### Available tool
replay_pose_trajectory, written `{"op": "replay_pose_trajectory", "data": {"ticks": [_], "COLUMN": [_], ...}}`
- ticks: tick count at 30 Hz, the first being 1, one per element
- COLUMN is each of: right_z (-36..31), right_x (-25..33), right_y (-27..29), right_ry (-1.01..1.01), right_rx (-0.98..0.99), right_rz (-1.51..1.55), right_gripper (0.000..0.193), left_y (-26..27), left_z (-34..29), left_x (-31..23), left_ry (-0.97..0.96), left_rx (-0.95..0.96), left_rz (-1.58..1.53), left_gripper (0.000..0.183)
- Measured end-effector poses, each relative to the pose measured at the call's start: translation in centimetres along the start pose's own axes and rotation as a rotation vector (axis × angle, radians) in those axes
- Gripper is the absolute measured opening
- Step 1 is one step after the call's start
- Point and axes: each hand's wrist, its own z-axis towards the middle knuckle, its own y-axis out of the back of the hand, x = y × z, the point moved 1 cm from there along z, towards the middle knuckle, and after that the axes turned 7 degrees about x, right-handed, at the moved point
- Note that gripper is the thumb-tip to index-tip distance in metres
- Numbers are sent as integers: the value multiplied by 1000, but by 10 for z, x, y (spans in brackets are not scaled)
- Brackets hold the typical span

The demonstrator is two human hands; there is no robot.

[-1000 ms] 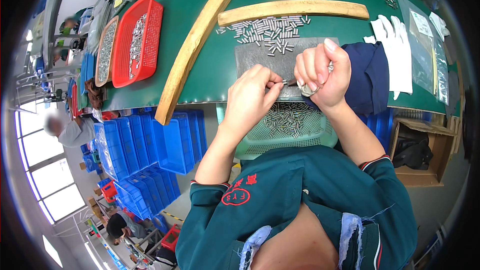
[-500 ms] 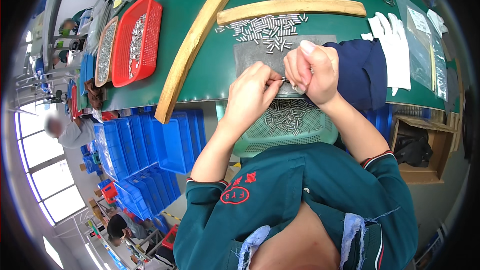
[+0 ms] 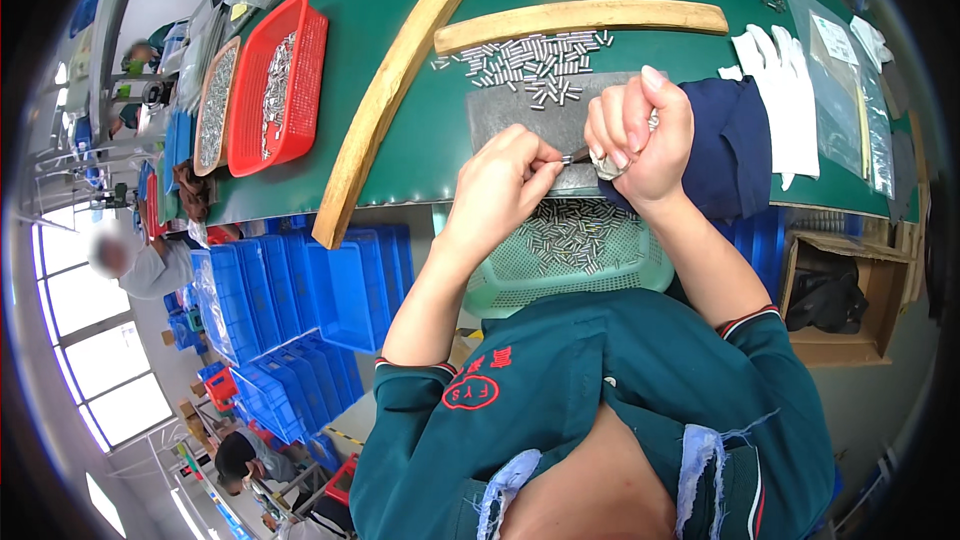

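Note:
Between thumb and forefinger, my left hand (image 3: 505, 180) pinches a small metal pin (image 3: 568, 159) over the front edge of the grey mat (image 3: 490, 112). My right hand (image 3: 645, 140) is closed round a slim tool with a whitish wrapped handle (image 3: 608, 168). Its narrow dark tip points left at the pin; whether they touch is too small to tell. Beyond the hands lies a loose pile of short metal pins (image 3: 535, 62). Below them a green perforated basket (image 3: 500, 290) holds many more pins.
Two wooden strips (image 3: 590, 16) border the pile. A red basket (image 3: 318, 80) of metal parts stands left. Dark blue cloth (image 3: 735, 145) and white gloves (image 3: 775, 80) lie right. Blue bins (image 3: 355, 285) stand below left, a cardboard box (image 3: 870, 340) below right. Co-workers are farther left.
My right hand has shifted slightly right and away from my left hand, showing more of the tool's tip and wrapped handle. The left hand keeps its place and its pinch.

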Motion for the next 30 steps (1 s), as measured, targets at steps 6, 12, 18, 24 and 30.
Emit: {"op": "replay_pose_trajectory", "data": {"ticks": [6,12,18,24,30], "right_z": [-1,1,0,0,-1], "right_x": [0,1,0,0,0], "right_y": [-11,-1,-2,-2,0], "right_ry": [12,-26,-29,-22,-6], "right_rx": [73,-24,-16,-18,-7], "right_rz": [-300,-139,-80,-78,-85], "right_gripper": [49,47,47,47,46], "left_y": [1,16,12,14,9], "left_z": [-3,0,32,32,9], "left_x": [0,-8,7,7,1], "left_ry": [-48,-118,-16,-82,-78], "left_rx": [-13,136,-144,-99,-61], "left_rz": [16,73,320,340,251], "left_gripper": [9,10,12,12,11]}}
